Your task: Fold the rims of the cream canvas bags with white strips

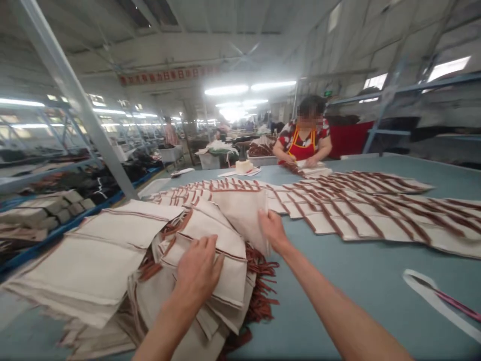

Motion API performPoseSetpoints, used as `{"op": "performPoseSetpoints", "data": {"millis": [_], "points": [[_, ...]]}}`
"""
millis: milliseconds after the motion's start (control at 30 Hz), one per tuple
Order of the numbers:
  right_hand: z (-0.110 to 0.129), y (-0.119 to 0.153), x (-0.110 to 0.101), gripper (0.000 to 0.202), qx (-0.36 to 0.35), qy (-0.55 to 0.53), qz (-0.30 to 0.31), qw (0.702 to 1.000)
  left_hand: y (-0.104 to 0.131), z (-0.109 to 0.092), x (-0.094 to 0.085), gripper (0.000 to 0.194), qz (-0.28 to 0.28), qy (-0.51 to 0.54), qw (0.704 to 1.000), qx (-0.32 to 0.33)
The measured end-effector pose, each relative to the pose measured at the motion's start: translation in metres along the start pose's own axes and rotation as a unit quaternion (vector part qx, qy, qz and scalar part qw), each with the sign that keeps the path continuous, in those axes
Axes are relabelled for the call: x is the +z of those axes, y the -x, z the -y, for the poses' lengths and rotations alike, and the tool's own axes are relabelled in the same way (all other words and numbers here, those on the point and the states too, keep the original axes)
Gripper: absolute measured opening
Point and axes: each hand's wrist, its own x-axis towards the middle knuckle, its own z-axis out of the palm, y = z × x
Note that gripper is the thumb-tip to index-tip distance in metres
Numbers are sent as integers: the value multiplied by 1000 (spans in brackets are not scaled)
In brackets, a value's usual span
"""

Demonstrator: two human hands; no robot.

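Note:
My right hand (272, 230) pinches the right edge of a cream fabric panel (242, 213), which is lifted and tilted above the pile. A brown trim strip runs along its far edge. My left hand (199, 268) lies on the heap of cream fabric pieces (225, 271), fingers stretched over the upper pieces. Brown fringe-like strips (265, 286) spill from the heap's right side. Left of my hand, a stack of larger cream pieces (101, 265) with dark seams leans against the heap.
Overlapping rows of brown-edged cream pieces (338, 210) cover the far part of the blue-green table (330, 281). Pink-handled scissors (456, 303) and a white strip lie at right. Across the table a co-worker in a red apron (302, 145) handles similar pieces. A metal post (82, 100) rises at left.

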Motion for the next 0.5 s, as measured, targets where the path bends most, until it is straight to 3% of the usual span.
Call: {"op": "performPoseSetpoints", "data": {"millis": [100, 167, 333, 400, 500], "points": [[-11, -23, -41, 29, -32, 34, -40, 998, 4, -5, 3, 35, 9, -5, 1000, -21], [-5, -26, -78, 31, -67, 72, -81, 992, 6, -7, 2, 35, 13, 6, 1000, -25], [35, -14, -156, 46, -137, 160, -132, 969, -14, 0, -2, 46, 38, 36, 997, -64], [50, -10, -179, 47, -143, 181, -144, 962, -29, 6, -4, 48, 61, 44, 993, -88], [66, -4, -214, 47, -132, 191, -215, 949, -49, 14, -6, 53, 73, 46, 989, -121]]}}
